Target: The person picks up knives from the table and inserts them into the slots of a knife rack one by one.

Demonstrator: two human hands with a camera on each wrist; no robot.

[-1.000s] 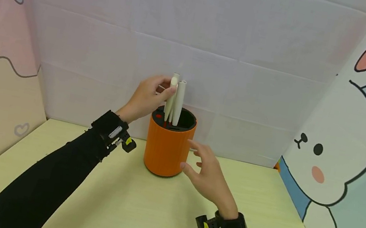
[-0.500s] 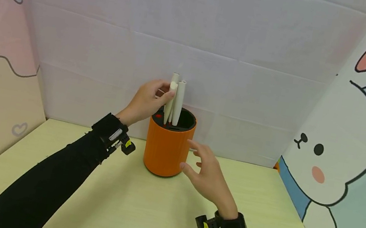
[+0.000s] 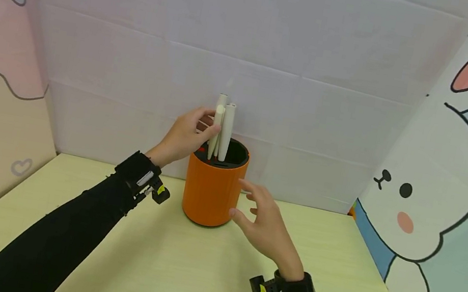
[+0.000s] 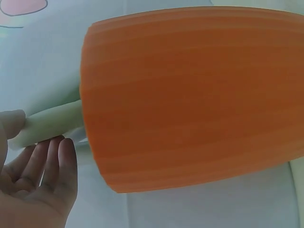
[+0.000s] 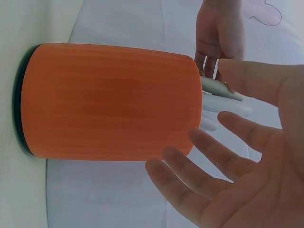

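Observation:
An orange cylindrical knife holder [image 3: 212, 194] with a black slotted top stands upright on the table. Several off-white handles [image 3: 227, 132], which look like knife handles, rise from its top; any blades are hidden inside. My left hand [image 3: 187, 133] pinches the cream knife handle [image 4: 54, 124] at the left, thumb on one side and fingers on the other. Beside the holder's right side is my right hand [image 3: 265, 223], fingers spread and loosely bent, holding nothing. In the right wrist view its fingertips [image 5: 156, 168] overlap the holder; whether they touch it I cannot tell.
The pale wooden table [image 3: 140, 264] ends at a white cloth backdrop [image 3: 315, 103] just behind the holder. Printed side panels, one with a rabbit [image 3: 428, 209], stand left and right.
My left hand has slid down a little toward the holder's top, and the pinched cream handle sits slightly lower. The right hand and the holder have stayed in place.

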